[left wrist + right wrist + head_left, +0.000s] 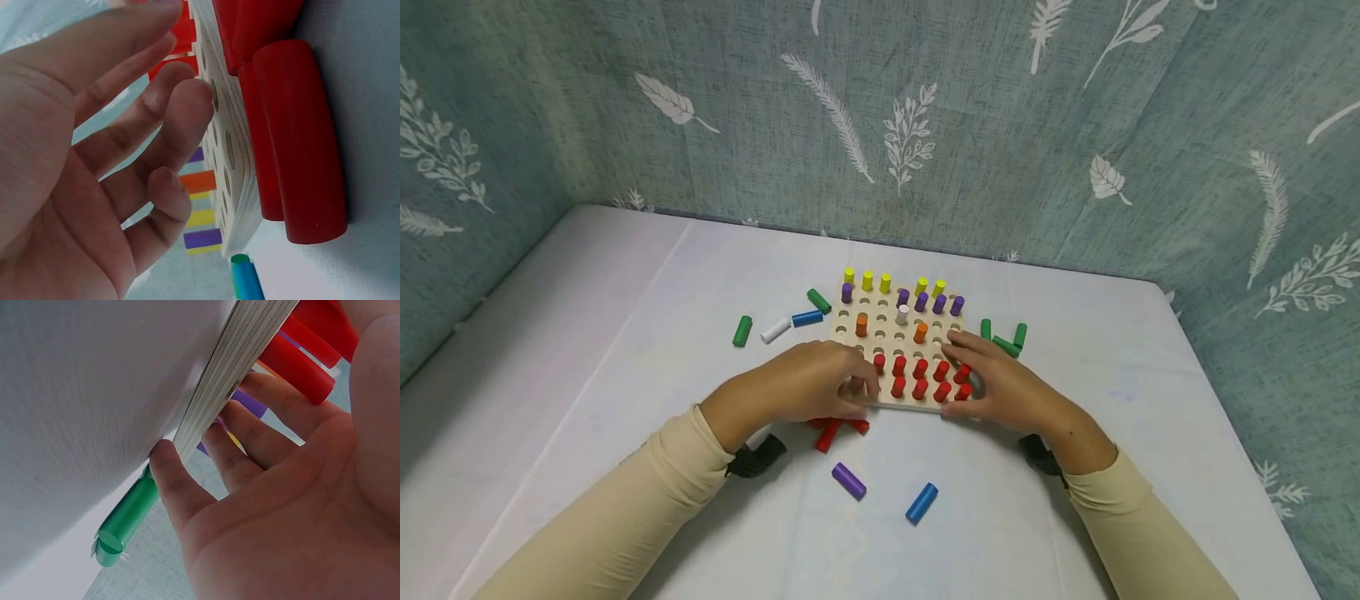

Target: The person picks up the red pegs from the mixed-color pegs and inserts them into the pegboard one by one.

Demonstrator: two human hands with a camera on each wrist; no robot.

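A wooden pegboard point(890, 337) bears colored pegs in its holes: yellow and purple at the back, orange and white in the middle, red at the front. Over its front left corner is my left hand point(820, 382), fingers loosely bent, thumb and forefinger on either side of a red peg point(856, 384). In the left wrist view, no peg shows pinched between the fingertips. My right hand point(1007, 382) rests against the board's right edge, fingertips touching that side and thumb by the front edge. The layered board edge point(215, 375) shows in the right wrist view.
Loose red pegs point(300, 144) lie before the board's front left. Nearer stand-alone pegs are purple point(848, 481) and blue point(921, 503). Left of the board lie green point(742, 331), white point(776, 330) and blue point(807, 317) pegs. Green pegs point(1006, 346) lie to its right.
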